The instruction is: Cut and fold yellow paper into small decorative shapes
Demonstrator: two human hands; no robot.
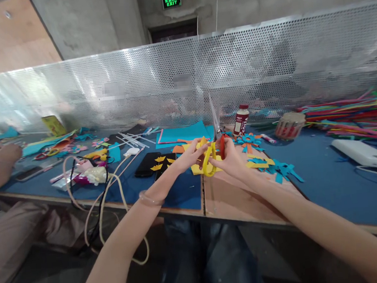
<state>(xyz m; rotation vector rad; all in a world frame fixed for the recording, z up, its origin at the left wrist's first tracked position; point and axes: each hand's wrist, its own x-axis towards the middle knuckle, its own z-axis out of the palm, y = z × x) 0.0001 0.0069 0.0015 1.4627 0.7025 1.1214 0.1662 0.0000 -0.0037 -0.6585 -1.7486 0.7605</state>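
My right hand (232, 159) is wrapped around a pair of scissors (209, 162) with a yellow and a red handle, its blades pointing up and slightly parted. Close beside it, my left hand (192, 155) has its fingers closed on a small piece of yellow paper (203, 141). Below both hands, yellow paper (196, 169) lies on the table. Small yellow crown-shaped cutouts (157, 167) rest on dark, flat phone-like objects to the left of my left hand. Blue and orange paper cutouts (249, 141) are heaped just beyond my right hand.
A red-capped bottle (241, 120) and a clear jar (289, 126) stand behind. Colourful pipe cleaners (354, 111) and a white device (367, 152) are at right. Cables (122, 193) hang over the front edge at left. Another person's hand (8, 153) is at far left. A perforated metal screen (137, 84) bounds the back.
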